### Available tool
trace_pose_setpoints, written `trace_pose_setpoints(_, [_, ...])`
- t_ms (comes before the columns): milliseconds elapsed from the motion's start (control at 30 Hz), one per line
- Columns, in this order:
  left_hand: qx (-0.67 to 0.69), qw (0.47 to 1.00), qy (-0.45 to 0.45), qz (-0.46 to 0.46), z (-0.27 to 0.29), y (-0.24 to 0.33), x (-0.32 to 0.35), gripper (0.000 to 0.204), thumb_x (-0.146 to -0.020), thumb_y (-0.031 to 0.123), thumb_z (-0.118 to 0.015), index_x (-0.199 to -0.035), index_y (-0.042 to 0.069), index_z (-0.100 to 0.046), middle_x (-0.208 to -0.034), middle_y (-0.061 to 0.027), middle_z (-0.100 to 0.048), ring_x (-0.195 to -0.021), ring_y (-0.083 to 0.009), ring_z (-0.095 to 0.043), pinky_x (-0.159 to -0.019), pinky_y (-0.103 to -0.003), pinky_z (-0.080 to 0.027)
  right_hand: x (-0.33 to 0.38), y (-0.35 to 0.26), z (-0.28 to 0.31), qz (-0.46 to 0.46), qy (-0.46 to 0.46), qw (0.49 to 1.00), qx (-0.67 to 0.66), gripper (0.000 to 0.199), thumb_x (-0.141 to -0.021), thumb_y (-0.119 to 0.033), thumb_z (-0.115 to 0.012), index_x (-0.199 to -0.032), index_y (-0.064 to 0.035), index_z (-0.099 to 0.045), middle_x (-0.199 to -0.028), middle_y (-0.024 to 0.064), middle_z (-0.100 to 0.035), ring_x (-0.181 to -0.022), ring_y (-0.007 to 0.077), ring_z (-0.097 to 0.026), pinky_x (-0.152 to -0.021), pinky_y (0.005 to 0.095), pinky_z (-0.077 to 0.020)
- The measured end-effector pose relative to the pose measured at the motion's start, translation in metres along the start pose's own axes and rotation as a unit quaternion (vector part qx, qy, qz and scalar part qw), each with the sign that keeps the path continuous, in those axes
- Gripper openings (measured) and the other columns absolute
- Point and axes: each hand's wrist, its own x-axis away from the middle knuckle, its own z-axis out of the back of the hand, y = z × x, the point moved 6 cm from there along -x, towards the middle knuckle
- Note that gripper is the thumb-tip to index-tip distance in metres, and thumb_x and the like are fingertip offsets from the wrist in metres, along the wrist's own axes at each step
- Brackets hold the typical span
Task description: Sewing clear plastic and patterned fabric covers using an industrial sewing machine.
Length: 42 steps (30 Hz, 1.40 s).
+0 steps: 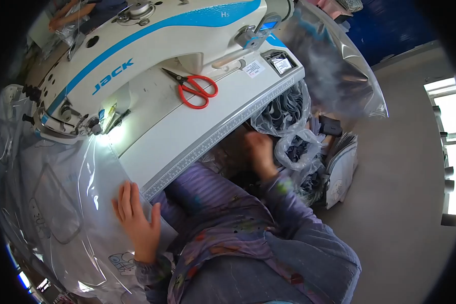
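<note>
My left hand (pixel 138 223) lies flat, fingers stretched out, on a pale grey fabric panel covered with clear plastic (pixel 81 197); printed cartoon figures show on it. The panel's far edge runs under the needle area of a white and blue sewing machine (pixel 162 40), where a small lamp glows. My right hand (pixel 261 154) is below the front edge of the machine bed, beside an open plastic bag of dark grey strips (pixel 283 114). Motion blurs its fingers, so whether it holds anything is not visible.
Red-handled scissors (pixel 197 91) rest on the machine bed, whose front edge carries a ruler strip (pixel 223 131). A second plastic bag (pixel 296 149) and a stack of grey panels (pixel 341 172) stand at the right. Clear sheeting (pixel 334 66) hangs behind. Another person's arm (pixel 71 17) shows at the far left.
</note>
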Motion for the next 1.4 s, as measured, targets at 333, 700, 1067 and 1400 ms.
trace_pose_setpoints(333, [-0.038,0.995,0.046,0.084,-0.001,0.01,0.011,0.066,-0.093,0.021,-0.072,-0.152,0.002,-0.051,-0.142,-0.0213,-0.052,-0.13,-0.0413,-0.048,-0.111,-0.052,-0.038,-0.131,0.025,0.145,0.192,0.264,0.893,0.309,0.022,-0.085,-0.025,-0.08,-0.092,-0.0057,-0.072,-0.089,0.0149,-0.071,-0.084,0.0351,-0.069,-0.077,0.0446,-0.0537])
trace_pose_setpoints(700, [0.026,0.993,0.045,0.106,-0.001,0.004,0.016,0.055,-0.094,0.015,-0.071,-0.146,0.004,-0.058,-0.11,-0.0158,-0.056,-0.103,-0.0344,-0.058,-0.092,-0.045,-0.047,-0.142,-0.012,0.144,0.08,0.158,0.892,0.416,0.027,-0.089,-0.033,-0.072,-0.095,-0.0072,-0.078,-0.093,0.0187,-0.075,-0.091,0.0406,-0.072,-0.078,0.0506,-0.0552])
trace_pose_setpoints(1067, [0.091,0.987,0.061,0.121,0.003,-0.005,0.022,0.037,-0.102,0.009,-0.06,-0.138,0.001,-0.064,-0.096,-0.0167,-0.056,-0.085,-0.0358,-0.059,-0.075,-0.045,-0.047,-0.153,-0.066,0.192,0.107,0.084,0.972,0.192,0.021,-0.095,-0.019,-0.069,-0.107,-0.0012,-0.071,-0.088,0.0062,-0.07,-0.077,0.0163,-0.065,-0.075,0.0319,-0.0526])
trace_pose_setpoints(1400, [0.084,0.987,0.069,0.117,0.005,-0.002,0.021,0.037,-0.102,0.009,-0.059,-0.138,0.002,-0.063,-0.097,-0.0171,-0.056,-0.086,-0.0362,-0.059,-0.076,-0.046,-0.048,-0.178,-0.051,0.205,0.111,0.173,0.965,0.16,0.028,-0.102,-0.023,-0.068,-0.105,0.0038,-0.071,-0.078,0.0006,-0.062,-0.07,0.0093,-0.055,-0.067,0.0284,-0.0477])
